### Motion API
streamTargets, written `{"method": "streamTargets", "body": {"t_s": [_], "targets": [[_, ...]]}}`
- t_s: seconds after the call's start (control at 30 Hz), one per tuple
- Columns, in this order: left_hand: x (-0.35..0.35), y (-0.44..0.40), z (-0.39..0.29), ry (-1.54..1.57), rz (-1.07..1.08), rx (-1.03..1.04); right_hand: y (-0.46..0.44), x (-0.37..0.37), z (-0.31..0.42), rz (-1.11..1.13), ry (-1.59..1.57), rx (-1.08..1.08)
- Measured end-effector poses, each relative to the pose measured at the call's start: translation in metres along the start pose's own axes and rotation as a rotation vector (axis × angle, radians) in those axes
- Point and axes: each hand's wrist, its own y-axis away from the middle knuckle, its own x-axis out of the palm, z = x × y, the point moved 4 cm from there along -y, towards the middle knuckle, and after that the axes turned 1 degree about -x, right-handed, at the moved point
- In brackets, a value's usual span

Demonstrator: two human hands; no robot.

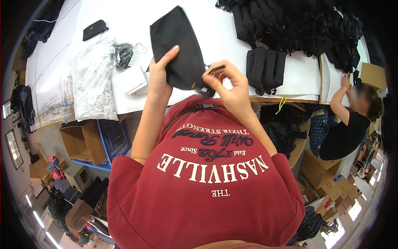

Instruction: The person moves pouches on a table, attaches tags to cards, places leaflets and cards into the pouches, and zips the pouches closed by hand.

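A flat black fabric pouch [178,41] is held up at a tilt above the table's near edge. My left hand [161,74] is closed on its left side, the thumb lying flat across the front. At the pouch's lower right corner, my right hand [230,83] is closed in a pinch on a narrow black strap [218,69], whose end sticks out above the fingers. A small orange mark [193,86] shows at the pouch's bottom edge. My right fingers partly hide where strap and pouch meet.
On the white table [137,25] lie a small black case [95,30], a clear bag of labels [94,79], black cords [124,56], white cards [132,81], stacked black pouches [265,70] and a large black pile [286,25]. A co-worker [348,124] works at right.
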Motion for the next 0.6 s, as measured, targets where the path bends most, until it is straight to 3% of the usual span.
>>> {"method": "streamTargets", "body": {"t_s": [0.13,0.23,0.4,0.47,0.53,0.6], "targets": [[0.003,0.005,0.002,0.058,-0.038,0.103,-0.008,-0.005,0.014,-0.133,0.335,-0.208],[0.018,0.023,0.011,0.130,0.044,-0.018,-0.006,0.013,0.014,0.034,0.581,-0.211],[0.016,0.028,0.014,0.112,0.234,-0.142,-0.012,-0.002,-0.005,-0.016,0.349,-0.111],[-0.001,0.023,0.006,-0.043,0.197,0.028,-0.014,-0.012,-0.008,0.027,0.183,-0.051],[-0.010,0.018,-0.012,-0.201,0.017,0.301,-0.015,-0.018,-0.014,0.073,0.012,0.024],[-0.014,0.015,-0.022,-0.307,0.099,0.347,-0.017,-0.022,-0.013,0.127,-0.034,0.073]]}}
